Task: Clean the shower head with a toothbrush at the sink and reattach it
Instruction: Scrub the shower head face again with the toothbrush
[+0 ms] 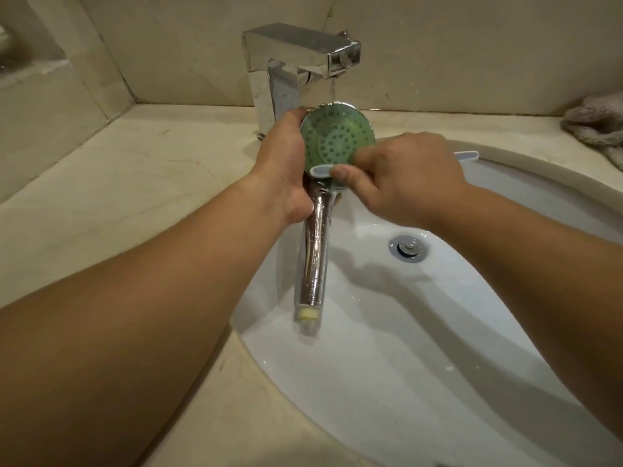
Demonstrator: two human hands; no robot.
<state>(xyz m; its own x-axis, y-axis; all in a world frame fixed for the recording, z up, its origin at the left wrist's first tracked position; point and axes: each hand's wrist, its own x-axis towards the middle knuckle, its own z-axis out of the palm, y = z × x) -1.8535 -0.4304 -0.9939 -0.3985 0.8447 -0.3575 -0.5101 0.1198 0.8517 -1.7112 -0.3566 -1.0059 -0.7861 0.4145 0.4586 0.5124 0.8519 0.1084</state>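
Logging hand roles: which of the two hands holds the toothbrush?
The right hand pinches the pale blue toothbrush against the green nozzle face; the left hand grips the chrome shower head.

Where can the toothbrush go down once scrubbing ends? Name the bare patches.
Bare counter lies left of the faucet, up to the wall, and along the sink rim nearest the camera. The back right corner holds a crumpled cloth. Under the spout it is crowded: both hands, shower head, toothbrush.
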